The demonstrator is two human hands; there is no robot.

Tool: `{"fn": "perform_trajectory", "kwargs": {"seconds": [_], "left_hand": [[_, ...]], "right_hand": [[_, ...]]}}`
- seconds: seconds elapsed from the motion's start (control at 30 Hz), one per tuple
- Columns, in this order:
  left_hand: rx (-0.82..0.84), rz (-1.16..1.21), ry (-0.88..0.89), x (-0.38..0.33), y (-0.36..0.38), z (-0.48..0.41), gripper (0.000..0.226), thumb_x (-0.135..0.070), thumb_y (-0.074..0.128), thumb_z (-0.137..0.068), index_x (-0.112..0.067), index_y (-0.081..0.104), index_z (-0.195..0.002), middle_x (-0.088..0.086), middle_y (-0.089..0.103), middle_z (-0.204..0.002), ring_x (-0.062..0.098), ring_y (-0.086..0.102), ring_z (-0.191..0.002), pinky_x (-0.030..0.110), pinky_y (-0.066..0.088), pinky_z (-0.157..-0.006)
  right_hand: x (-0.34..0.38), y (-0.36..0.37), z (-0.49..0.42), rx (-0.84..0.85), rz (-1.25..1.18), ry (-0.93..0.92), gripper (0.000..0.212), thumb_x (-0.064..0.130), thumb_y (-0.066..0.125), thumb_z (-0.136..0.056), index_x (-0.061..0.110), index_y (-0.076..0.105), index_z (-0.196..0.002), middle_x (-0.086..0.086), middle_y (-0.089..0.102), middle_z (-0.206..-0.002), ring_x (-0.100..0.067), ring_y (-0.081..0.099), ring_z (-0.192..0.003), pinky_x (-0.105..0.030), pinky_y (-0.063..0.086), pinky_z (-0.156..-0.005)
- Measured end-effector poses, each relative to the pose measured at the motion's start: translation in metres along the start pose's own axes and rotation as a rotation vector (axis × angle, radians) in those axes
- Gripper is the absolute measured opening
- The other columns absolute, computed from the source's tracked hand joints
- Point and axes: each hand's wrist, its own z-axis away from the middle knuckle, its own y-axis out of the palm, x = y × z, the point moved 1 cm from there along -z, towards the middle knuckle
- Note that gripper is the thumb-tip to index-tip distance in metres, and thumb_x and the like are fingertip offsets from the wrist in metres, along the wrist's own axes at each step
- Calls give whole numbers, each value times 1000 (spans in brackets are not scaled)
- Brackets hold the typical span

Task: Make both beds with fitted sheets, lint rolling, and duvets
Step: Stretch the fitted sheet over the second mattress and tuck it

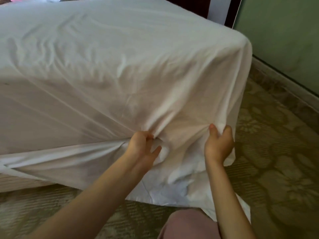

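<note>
the white cloth fitted sheet (112, 62) hides the mattress entirely, its gathered folds swallow the fingertips of the left hand (142, 146), the sheet itself runs off the left and top edges, and the pink-clad knee (188, 225) off the bottom.

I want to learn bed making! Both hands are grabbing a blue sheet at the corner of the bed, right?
No, the sheet is white, not blue. The head view shows the left hand and right hand both grabbing it at the corner of the bed.

soft daylight | dim floor | slight blur | edges bowed
</note>
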Motion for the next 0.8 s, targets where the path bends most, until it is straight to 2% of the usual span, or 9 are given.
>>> {"fn": "perform_trajectory", "kwargs": {"seconds": [0.1, 0.17, 0.27, 0.4, 0.5, 0.57, 0.63, 0.73, 0.8], "left_hand": [[-90, -84, -58, -2, 3, -3, 26, -2, 31, -94, -9, 49, -77, 3, 51, -71, 13, 56, -58, 22, 41, -53], [-17, -160, -104, 6, 24, 4, 26, -8, 29, -97, -11, 50, -83, 1, 53, -70, 12, 56, -57, 20, 33, -49], [231, -371, -46, 18, 70, 24, 25, -9, 31, -97, -14, 52, -87, -2, 58, -82, 10, 56, -69, 21, 37, -58], [432, -822, 377, 19, 100, 29, 22, -11, 45, -95, -18, 60, -109, -1, 60, -116, 11, 54, -95, 24, 43, -80], [543, -947, 456, 19, 101, 24, 42, -15, 45, -97, -17, 46, -139, -3, 48, -141, 13, 45, -125, 30, 34, -108], [615, -980, 477, 22, 98, 22, 44, -21, 44, -99, -18, 41, -143, -6, 41, -146, 10, 37, -133, 30, 27, -114], [649, -977, 542, 23, 97, 22, 37, -31, 45, -99, -20, 51, -133, -8, 52, -132, 6, 45, -121, 21, 33, -101], [527, -1018, 766, 18, 102, 22, 30, -47, 56, -89, -19, 62, -101, -7, 62, -92, 7, 58, -83, 24, 42, -68], [439, -1095, 896, 16, 100, 16, 34, -41, 65, -84, -15, 62, -105, -4, 64, -91, 12, 60, -82, 27, 46, -69]], "right_hand": [[-2, -11, -4, -5, 25, -9, 25, 27, 61, -90, 3, 60, -97, -16, 65, -97, -31, 60, -89, -29, 38, -70], [-8, -20, -7, 37, -8, -6, 21, 29, 65, -87, 10, 58, -91, -9, 63, -90, -30, 60, -86, -36, 48, -75], [-11, -43, -13, 131, -3, -24, 24, 30, 71, -82, 12, 55, -80, 0, 59, -75, -28, 60, -77, -36, 51, -70], [-5, -82, -26, 284, 218, -105, 33, 26, 74, -80, 8, 50, -67, -4, 52, -64, -18, 47, -58, -26, 32, -51], [7, -105, -33, 346, 418, -177, 35, 25, 78, -76, 15, 48, -61, 0, 51, -60, -14, 45, -56, -27, 32, -51], [18, -113, -26, 413, 528, -238, 32, 24, 77, -76, 15, 49, -63, 0, 52, -61, -15, 48, -58, -29, 37, -56], [32, -105, -5, 549, 685, -326, 23, 26, 70, -83, 15, 52, -73, 2, 55, -68, -16, 55, -66, -31, 45, -60], [57, -72, 35, 671, 798, -521, 11, 27, 56, -92, 16, 56, -91, 2, 56, -78, -19, 61, -81, -30, 46, -67], [64, -51, 53, 655, 712, -455, 18, 23, 50, -94, 9, 61, -96, -6, 60, -83, -23, 62, -85, -27, 39, -65]]}}
